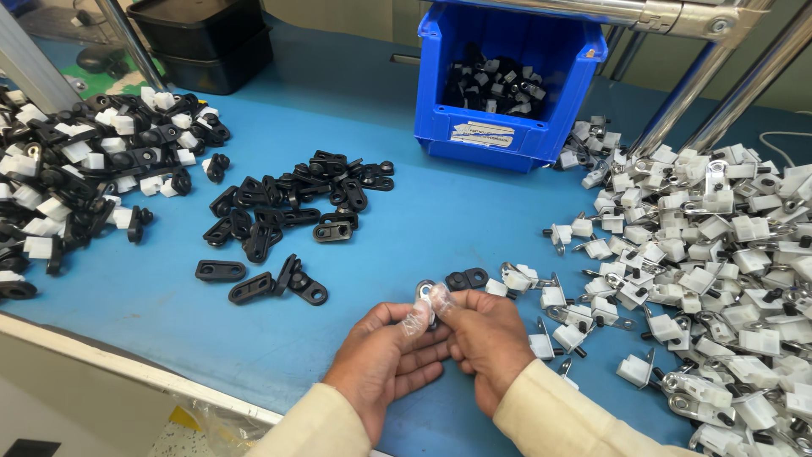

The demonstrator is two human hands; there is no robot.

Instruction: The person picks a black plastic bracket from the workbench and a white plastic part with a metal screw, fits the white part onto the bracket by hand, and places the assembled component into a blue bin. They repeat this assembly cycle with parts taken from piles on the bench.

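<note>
My left hand [385, 360] and my right hand [486, 338] meet low in the middle of the blue table [423, 228]. Together they pinch a small metal part with a round eyelet [425, 292], which sticks up between the fingertips. Clear finger cots cover the fingertips. A black oval link [467, 278] lies just beyond my right hand. Loose black links [288, 211] are scattered to the upper left of my hands. White blocks with metal clips [702, 271] are heaped on the right.
A blue bin [507, 127] holding black-and-white parts stands at the back centre. A pile of assembled black-and-white pieces [76, 178] fills the left side. Black trays [207, 38] sit at the back left. Metal frame tubes [719, 76] slant at the back right.
</note>
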